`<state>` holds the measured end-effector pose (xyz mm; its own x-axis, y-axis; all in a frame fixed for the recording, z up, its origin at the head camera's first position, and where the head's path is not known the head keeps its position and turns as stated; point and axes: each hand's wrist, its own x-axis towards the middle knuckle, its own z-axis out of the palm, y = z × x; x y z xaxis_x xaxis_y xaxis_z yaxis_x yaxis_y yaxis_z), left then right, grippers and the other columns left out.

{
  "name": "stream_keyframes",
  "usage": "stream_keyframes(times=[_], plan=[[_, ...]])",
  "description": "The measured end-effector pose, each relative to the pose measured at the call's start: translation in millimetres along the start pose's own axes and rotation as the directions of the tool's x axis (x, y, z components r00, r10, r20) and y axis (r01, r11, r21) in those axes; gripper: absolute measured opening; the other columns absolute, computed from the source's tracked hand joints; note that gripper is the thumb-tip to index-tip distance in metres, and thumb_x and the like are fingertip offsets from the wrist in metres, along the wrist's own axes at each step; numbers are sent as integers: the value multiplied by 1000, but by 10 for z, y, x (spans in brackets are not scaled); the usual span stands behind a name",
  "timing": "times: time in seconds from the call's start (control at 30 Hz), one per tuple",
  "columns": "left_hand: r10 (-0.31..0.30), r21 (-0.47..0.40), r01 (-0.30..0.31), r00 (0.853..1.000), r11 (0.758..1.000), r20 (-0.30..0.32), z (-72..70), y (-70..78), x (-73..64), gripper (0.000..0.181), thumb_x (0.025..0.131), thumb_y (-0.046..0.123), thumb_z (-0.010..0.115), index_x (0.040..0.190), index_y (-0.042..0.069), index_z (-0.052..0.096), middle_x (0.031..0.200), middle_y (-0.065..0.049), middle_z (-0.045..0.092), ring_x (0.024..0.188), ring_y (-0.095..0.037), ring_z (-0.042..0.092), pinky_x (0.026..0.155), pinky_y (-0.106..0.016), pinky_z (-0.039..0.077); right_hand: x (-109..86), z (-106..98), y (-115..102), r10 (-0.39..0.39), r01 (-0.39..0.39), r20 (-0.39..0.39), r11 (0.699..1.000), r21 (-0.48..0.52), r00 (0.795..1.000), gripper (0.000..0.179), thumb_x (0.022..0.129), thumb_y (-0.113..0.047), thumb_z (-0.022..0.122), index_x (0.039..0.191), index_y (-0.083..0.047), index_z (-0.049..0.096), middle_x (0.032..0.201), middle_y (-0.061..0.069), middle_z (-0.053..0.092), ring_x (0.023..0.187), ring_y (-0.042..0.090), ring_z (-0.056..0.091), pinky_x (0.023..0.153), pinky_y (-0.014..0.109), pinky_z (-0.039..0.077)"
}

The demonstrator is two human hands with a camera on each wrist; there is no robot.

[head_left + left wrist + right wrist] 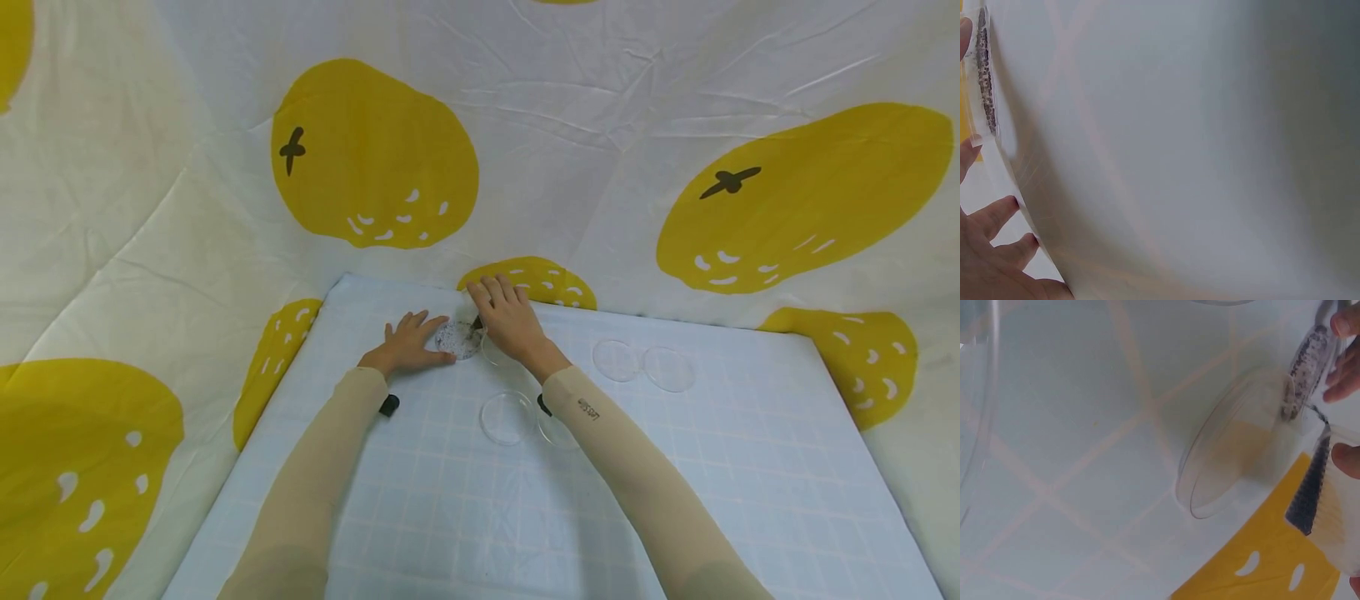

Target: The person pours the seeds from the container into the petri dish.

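My left hand [411, 343] holds a clear round petri dish [453, 340] between thumb and index finger, its other fingers spread on the table. Dark specks cover much of the dish floor; the left wrist view shows them as a dark layer inside the dish wall. Over the dish's right side, my right hand [512, 321] grips a clear container [1330, 519] with dark grains along one side. A thin dark trail runs from its mouth down to the dish. Beside the dish, partly under the right hand, lies an empty clear dish [1229, 456].
Two clear round dish pieces [670, 369] lie side by side at the right. Another pair [507, 417] is nearer me, partly covered by my right forearm. A pale blue checked cloth [450, 517] covers the table; a fruit-print curtain [570, 167] hangs behind.
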<state>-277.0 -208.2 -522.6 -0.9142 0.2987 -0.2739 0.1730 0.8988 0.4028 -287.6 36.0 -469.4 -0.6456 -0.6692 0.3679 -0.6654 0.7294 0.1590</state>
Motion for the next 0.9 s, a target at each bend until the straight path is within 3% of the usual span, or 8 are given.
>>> stream_keyframes(times=[0.2, 0.57, 0.9], plan=[[0, 6, 0, 1000, 1000, 1, -7, 16, -16, 95, 84, 76, 59, 160, 31, 25, 165, -17, 11, 149, -45, 1, 108, -75, -2, -3, -3, -3, -15, 15, -25, 1000, -14, 1000, 76, 88, -17, 79, 151, -8, 37, 146, 21, 43, 136, 42, 39, 103, 55, 41], [5, -15, -5, 1000, 1000, -4, -39, 42, -55, 93, 84, 74, 60, 160, 32, 25, 165, -17, 12, 149, -44, 2, 109, -75, -1, 6, -72, -13, 13, -13, 49, 1000, -2, 999, 74, 92, -16, 74, 154, -9, 34, 150, 21, 39, 139, 41, 34, 108, 54, 36], [10, -18, -10, 1000, 1000, -6, -40, 49, -61, 92, 85, 72, 61, 160, 31, 26, 165, -18, 12, 149, -45, 2, 108, -75, -1, 9, -103, -13, 25, -25, 64, 1000, 0, 998, 80, 89, -18, 78, 155, -10, 33, 151, 21, 37, 140, 42, 33, 109, 55, 35]])
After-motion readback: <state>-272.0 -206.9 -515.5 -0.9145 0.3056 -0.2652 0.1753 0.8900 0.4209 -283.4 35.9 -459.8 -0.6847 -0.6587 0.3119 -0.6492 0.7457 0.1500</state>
